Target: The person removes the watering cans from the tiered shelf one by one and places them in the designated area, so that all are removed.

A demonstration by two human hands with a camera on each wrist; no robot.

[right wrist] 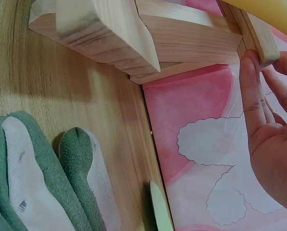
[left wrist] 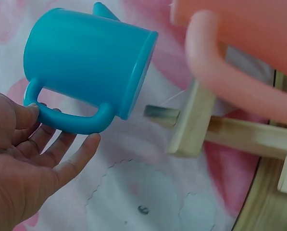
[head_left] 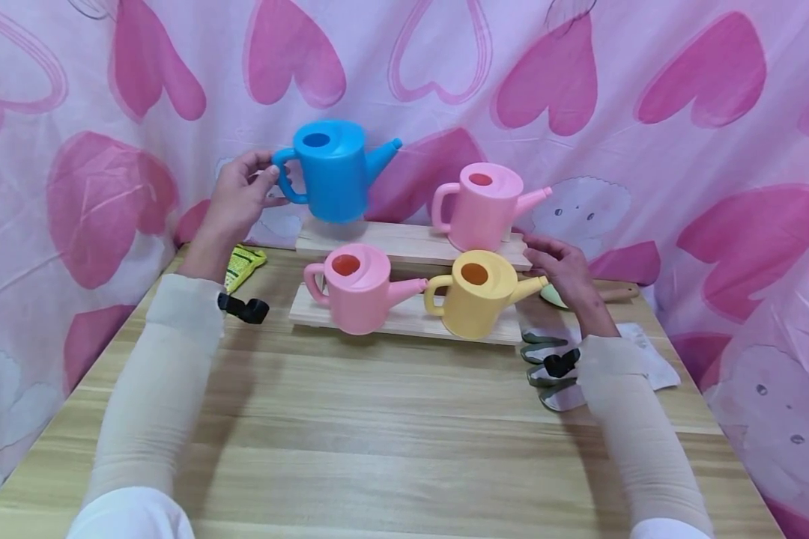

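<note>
My left hand [head_left: 237,196] holds a blue watering can [head_left: 337,176] by its handle, above the left end of a wooden two-tier stand's upper shelf [head_left: 377,241]. In the left wrist view the thumb lies over the handle and fingers are behind it. At the other end of that shelf my right hand [head_left: 562,271] pinches the board's end [right wrist: 258,41] between thumb and fingers. Beside it on the upper shelf stands a pink watering can [head_left: 485,213]. The lower shelf [head_left: 404,322] carries another pink watering can [head_left: 359,296] on the left and a yellow one [head_left: 475,303] on the right.
White-and-green gloves [head_left: 546,370] lie on the table [head_left: 377,434] under the right forearm. Behind that wrist is a pale green tool with a wooden handle [head_left: 616,294]. A yellow packet [head_left: 244,266] sits by the left wrist. A pink heart-patterned curtain [head_left: 391,120] hangs close behind the stand.
</note>
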